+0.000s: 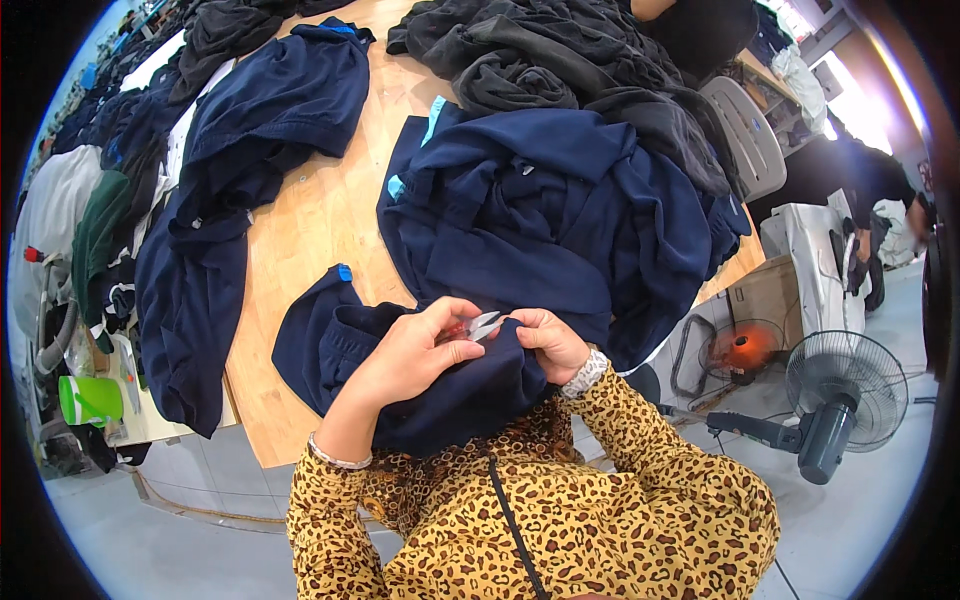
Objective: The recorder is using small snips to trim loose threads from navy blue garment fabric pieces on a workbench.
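Note:
My left hand [415, 350] grips small thread snips [482, 326] with a red handle, blades pointing right. Just beside it, my right hand [550, 342] pinches the fabric of a navy garment [450, 395] that drapes over the table edge onto my chest. The snip tips sit right against the cloth between my two hands. A silver bracelet circles my left wrist and a watch band my right. My sleeves are leopard print.
A wooden table [320, 220] carries a navy garment pile [560, 210], another navy piece [240, 170] on the left and black garments [560, 60] at the back. A green cup [88, 398] stands at left. A floor fan [840, 395] and another person [870, 180] are on the right.

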{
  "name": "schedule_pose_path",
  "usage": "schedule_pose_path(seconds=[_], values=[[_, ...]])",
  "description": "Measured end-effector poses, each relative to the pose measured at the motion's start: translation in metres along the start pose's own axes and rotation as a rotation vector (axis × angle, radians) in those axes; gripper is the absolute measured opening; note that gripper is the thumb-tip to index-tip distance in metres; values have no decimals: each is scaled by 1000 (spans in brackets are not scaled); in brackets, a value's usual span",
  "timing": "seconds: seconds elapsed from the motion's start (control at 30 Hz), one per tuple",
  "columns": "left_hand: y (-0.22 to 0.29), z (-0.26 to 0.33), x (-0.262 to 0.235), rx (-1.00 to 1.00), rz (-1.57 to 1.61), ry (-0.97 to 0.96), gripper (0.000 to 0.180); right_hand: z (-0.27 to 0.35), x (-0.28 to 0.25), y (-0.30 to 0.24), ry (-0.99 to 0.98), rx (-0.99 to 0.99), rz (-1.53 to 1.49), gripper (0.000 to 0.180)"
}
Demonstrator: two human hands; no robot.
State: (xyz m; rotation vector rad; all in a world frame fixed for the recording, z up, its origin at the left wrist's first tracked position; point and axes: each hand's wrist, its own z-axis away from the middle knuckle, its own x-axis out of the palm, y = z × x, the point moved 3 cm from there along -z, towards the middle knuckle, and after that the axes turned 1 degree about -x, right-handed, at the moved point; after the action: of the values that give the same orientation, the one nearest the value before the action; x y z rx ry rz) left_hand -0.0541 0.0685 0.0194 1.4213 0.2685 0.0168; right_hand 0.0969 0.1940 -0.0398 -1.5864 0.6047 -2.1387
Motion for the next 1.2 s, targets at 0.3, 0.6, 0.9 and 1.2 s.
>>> schedule_pose_path(seconds=[0.3, 0.6, 0.9, 1.2], values=[[-5, -12, 0, -102, 16, -141, 30, -1, 2, 7, -66, 61, -116, 27], [-2, -11, 6, -64, 93, -141, 25, 0, 2, 6, -54, 49, -84, 26], [-4, -12, 6, -51, 430, 39, 31, 1, 8, -2, -53, 31, 86, 28], [-14, -5, 19, -100, 473, -173, 58, 15, 23, -42, -123, -266, 904, 16]])
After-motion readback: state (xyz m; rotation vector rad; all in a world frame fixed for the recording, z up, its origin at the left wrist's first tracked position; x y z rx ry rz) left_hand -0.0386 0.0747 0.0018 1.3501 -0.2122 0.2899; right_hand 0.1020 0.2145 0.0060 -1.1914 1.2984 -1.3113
